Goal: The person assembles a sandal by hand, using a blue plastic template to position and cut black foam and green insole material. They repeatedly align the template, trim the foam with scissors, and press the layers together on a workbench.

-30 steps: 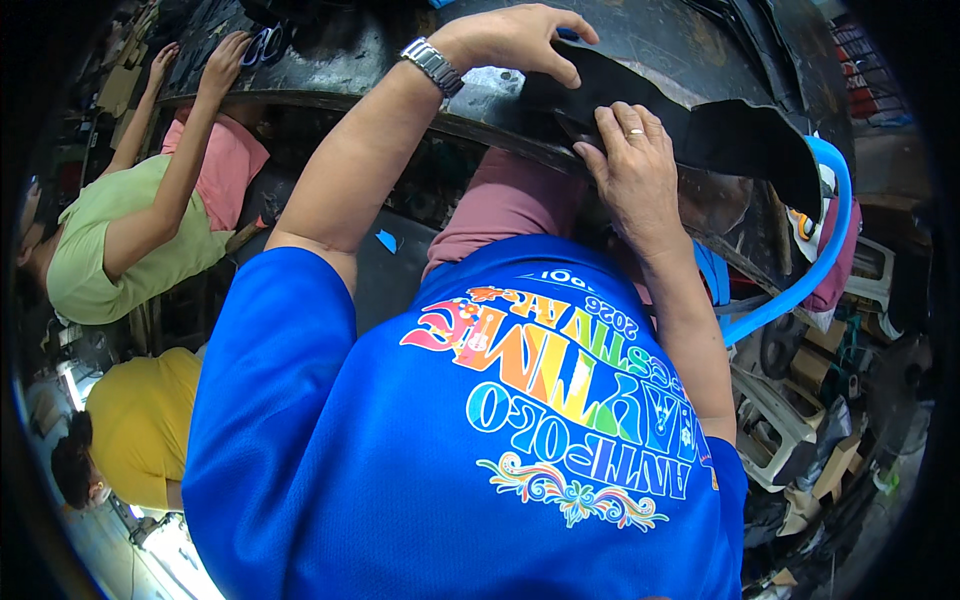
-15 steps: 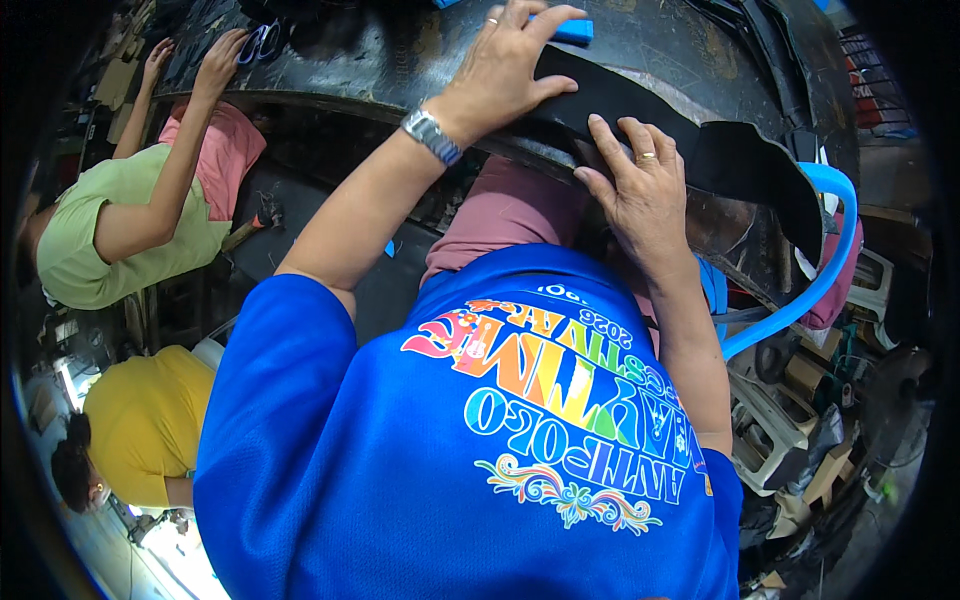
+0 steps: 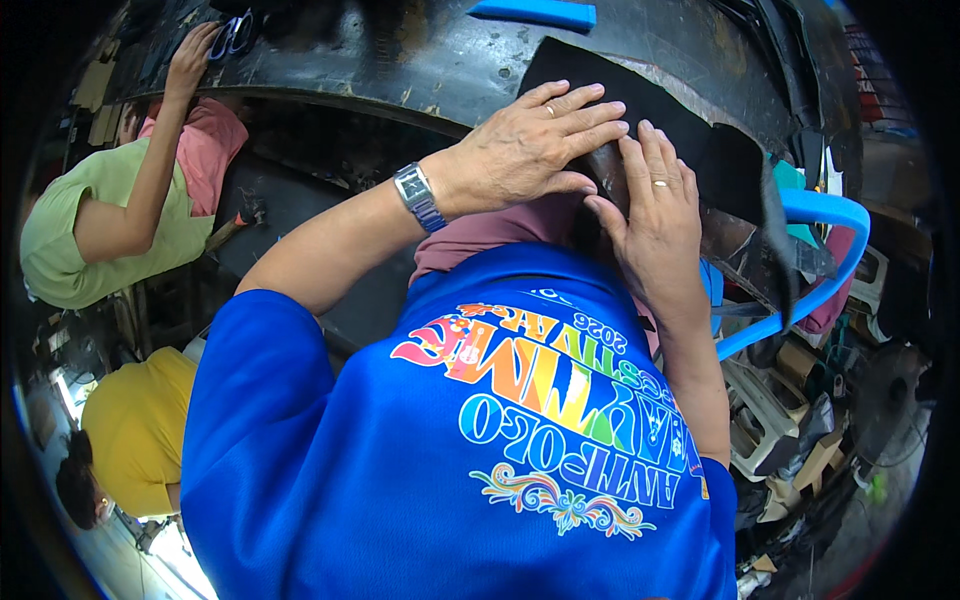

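A long black strip of flexible sheet material (image 3: 690, 125) lies on the dark table (image 3: 400, 60) and droops over its edge at the right. My left hand (image 3: 535, 145), with a watch on its wrist, rests flat across the strip's near part, fingers stretched out to the right. My right hand (image 3: 655, 200) lies close beside it, fingers extended forward onto the same strip. The two hands' fingertips nearly meet. Between the two thumbs a brownish, shiny patch shows; I cannot tell whether it belongs to the strip.
A flat blue piece (image 3: 540, 12) lies farther back on the table. A curved blue tube (image 3: 845, 250) arches at the right. Left, a co-worker in a light green shirt (image 3: 90, 220) reaches toward scissors (image 3: 230, 38); a person in yellow (image 3: 140, 420) sits nearer. A fan (image 3: 890, 385) stands right.
My left hand has come down and right, from the strip's left end to beside my right hand. The strip has shifted, its left end turned. The co-worker's arm moved left.
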`<state>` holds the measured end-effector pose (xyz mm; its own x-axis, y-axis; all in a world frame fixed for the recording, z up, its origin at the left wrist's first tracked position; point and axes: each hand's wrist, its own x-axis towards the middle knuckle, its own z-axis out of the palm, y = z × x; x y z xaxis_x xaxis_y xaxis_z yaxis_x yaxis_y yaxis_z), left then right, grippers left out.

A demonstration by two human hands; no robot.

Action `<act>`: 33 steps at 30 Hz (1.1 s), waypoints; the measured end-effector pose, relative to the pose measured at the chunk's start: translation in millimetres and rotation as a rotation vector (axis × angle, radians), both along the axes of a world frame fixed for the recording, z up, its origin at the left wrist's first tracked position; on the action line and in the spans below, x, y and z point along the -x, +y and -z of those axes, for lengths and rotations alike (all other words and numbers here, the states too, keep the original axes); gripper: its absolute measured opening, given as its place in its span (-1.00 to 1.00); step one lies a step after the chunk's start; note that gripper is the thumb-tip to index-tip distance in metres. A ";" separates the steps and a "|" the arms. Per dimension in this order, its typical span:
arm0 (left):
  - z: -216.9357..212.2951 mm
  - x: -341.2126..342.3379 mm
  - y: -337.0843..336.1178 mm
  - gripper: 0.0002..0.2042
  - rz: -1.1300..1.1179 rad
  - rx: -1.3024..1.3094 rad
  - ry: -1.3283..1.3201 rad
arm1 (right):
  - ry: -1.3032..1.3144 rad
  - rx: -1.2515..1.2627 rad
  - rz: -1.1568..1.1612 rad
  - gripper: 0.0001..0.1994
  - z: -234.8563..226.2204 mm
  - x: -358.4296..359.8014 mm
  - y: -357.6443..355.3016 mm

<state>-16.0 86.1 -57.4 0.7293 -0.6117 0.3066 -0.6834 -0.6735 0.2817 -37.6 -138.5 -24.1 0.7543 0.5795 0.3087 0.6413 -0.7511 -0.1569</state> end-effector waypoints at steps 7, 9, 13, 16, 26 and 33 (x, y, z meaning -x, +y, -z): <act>-18.3 -8.4 -4.3 -0.28 -0.018 -0.007 0.047 | 0.022 0.137 0.050 -0.15 -10.5 -3.1 15.3; -15.0 -13.7 -4.5 -0.26 -0.022 -0.021 -0.005 | 0.018 0.131 0.016 -0.15 -12.1 -10.4 8.2; -5.9 -15.9 -5.3 -0.23 -0.042 -0.062 0.025 | 0.080 0.047 -0.004 -0.12 -11.8 -13.0 -7.6; -2.2 -15.2 -5.4 -0.24 -0.070 -0.079 -0.074 | 0.025 0.045 0.024 -0.10 -8.8 -8.7 -5.0; -4.2 -38.7 9.9 -0.25 0.030 0.081 -0.125 | 0.126 0.083 -0.006 -0.36 -29.0 -51.6 -24.3; -20.9 -48.6 5.7 -0.53 0.032 0.156 -0.085 | 0.152 0.153 -0.025 -0.46 -60.2 -81.9 -37.0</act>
